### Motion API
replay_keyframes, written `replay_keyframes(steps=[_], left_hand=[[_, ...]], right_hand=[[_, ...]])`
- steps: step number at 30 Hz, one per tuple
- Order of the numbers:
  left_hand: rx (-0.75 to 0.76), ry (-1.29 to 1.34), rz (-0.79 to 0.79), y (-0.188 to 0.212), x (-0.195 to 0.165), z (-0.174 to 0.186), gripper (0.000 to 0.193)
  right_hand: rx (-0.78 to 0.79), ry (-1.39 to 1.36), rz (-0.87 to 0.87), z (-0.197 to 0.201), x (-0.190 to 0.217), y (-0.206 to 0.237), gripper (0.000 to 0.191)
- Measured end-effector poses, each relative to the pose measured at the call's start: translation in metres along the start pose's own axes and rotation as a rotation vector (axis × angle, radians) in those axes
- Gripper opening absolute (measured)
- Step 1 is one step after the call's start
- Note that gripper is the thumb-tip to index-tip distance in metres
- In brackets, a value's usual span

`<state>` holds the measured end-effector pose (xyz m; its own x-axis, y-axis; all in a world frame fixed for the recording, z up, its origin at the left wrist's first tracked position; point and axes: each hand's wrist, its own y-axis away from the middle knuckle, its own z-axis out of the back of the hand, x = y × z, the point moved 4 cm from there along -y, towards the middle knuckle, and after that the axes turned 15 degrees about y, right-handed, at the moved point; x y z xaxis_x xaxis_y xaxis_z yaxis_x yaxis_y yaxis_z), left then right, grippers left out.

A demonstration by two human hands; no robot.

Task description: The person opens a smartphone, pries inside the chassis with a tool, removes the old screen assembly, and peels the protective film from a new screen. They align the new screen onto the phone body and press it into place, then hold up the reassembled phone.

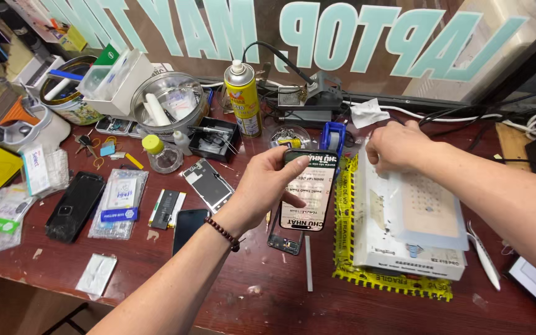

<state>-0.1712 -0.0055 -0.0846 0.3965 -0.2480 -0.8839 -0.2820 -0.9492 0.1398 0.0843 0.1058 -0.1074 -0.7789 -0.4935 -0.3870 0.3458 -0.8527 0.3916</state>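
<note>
My left hand (267,186) holds a smartphone (308,192) with a lit screen above the reddish workbench (218,291), thumb resting on the glass. My right hand (395,146) is closed, knuckles up, at the far end of a white flat box-like device (404,245) that lies on yellow warning tape (398,282). What the right fingers grip is hidden. A beaded bracelet (224,232) circles my left wrist.
Phone parts litter the bench: a black phone (74,205), a bagged part (119,203), a battery (166,208), a dark phone (188,228), an opened phone frame (209,183). A yellow spray can (244,99), round tin (170,102) and soldering stand (308,102) stand behind. White tweezers (485,257) lie at right.
</note>
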Motion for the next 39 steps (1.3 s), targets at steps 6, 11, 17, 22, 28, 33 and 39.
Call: replay_keyframes(steps=[6, 11, 17, 22, 28, 33, 39], left_hand=[[0.086, -0.001, 0.041, -0.017, -0.001, 0.014, 0.026], [0.114, -0.012, 0.087, -0.022, -0.001, 0.021, 0.024], [0.131, -0.016, 0.111, -0.028, 0.001, 0.025, 0.024], [0.145, -0.013, 0.138, -0.035, 0.008, 0.023, 0.024], [0.150, -0.010, 0.151, -0.040, 0.014, 0.014, 0.023], [0.138, -0.018, 0.184, -0.048, 0.021, 0.011, 0.022], [0.162, -0.011, 0.147, -0.062, 0.025, 0.008, 0.024]], right_hand=[[0.094, -0.115, -0.051, -0.018, -0.003, -0.001, 0.014], [0.083, -0.153, -0.109, -0.026, -0.004, 0.001, 0.014], [0.064, -0.224, -0.162, -0.028, -0.007, 0.002, 0.013], [0.034, -0.148, -0.125, -0.017, -0.002, 0.006, 0.012], [0.056, -0.060, -0.095, -0.007, 0.005, 0.013, 0.016], [0.027, -0.007, -0.045, -0.008, 0.011, 0.009, 0.013], [0.059, 0.023, -0.051, -0.005, 0.013, 0.004, 0.010]])
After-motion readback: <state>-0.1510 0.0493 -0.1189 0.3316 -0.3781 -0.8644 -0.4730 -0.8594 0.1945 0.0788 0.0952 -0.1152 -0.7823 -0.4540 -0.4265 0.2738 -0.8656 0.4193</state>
